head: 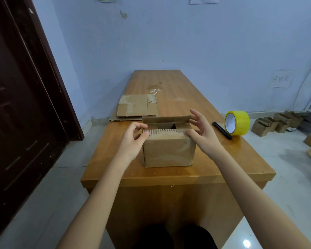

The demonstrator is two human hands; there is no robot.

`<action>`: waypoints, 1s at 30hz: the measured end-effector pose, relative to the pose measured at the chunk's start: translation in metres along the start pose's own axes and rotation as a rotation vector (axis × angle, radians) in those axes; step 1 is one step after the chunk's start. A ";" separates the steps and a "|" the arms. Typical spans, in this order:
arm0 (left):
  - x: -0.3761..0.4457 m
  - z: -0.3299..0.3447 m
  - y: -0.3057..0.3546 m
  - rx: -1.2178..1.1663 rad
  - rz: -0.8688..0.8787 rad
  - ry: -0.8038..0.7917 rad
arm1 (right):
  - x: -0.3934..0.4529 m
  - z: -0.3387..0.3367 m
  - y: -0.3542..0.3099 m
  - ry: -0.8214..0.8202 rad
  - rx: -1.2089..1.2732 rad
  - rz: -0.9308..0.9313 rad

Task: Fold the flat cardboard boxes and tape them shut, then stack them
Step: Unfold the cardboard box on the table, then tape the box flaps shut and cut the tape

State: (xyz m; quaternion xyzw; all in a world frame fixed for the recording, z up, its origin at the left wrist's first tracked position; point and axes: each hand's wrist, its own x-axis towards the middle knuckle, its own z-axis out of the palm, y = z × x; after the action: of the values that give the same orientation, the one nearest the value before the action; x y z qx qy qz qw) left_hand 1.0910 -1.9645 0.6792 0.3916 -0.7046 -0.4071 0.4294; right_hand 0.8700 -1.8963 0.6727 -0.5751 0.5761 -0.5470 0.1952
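On the table (169, 177), the light, stiff box (169, 151) stands half-open, left hand (133, 139) pinching its near flap, right hand (203, 130) spread, thumb pressing that flap's other corner; best handled by its flap edges

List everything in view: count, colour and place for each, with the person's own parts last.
cardboard box: one, brown, standing near the table's front edge, top flaps not yet closed.
flat cardboard boxes: a few, exact count unclear, brown, lying overlapped at the table's left edge behind the box.
tape roll: one, yellow, standing on edge at the table's right side.
marker: one, black, lying on the table just left of the tape roll.
table: one, orange-brown wood, running away toward the wall.
folded boxes: several, brown, on the floor at right.
door: one, dark brown, at left.
left hand: one, at the box's left top corner.
right hand: one, at the box's right top corner.
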 end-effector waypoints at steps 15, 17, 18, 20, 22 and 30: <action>-0.001 0.011 -0.003 0.550 0.364 0.088 | -0.011 0.008 0.016 0.063 -0.077 -0.103; 0.000 0.013 0.000 0.630 0.380 0.110 | -0.009 0.004 0.015 0.033 -0.139 -0.099; -0.001 0.014 0.001 0.641 0.389 0.114 | -0.007 0.001 0.015 0.040 -0.196 -0.100; -0.003 0.015 0.000 0.607 0.394 0.112 | -0.002 -0.011 0.018 0.148 -0.274 -0.104; -0.005 0.015 -0.001 0.561 0.387 0.118 | 0.005 -0.031 0.024 0.324 -0.316 -0.033; -0.003 0.027 -0.005 0.457 0.338 0.123 | 0.030 -0.112 0.056 0.547 -0.787 0.264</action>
State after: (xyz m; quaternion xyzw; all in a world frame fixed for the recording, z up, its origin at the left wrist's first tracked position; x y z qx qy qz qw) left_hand 1.0680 -1.9578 0.6655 0.3791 -0.8060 -0.1358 0.4338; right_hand 0.7417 -1.8921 0.6736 -0.3626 0.8369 -0.3896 -0.1275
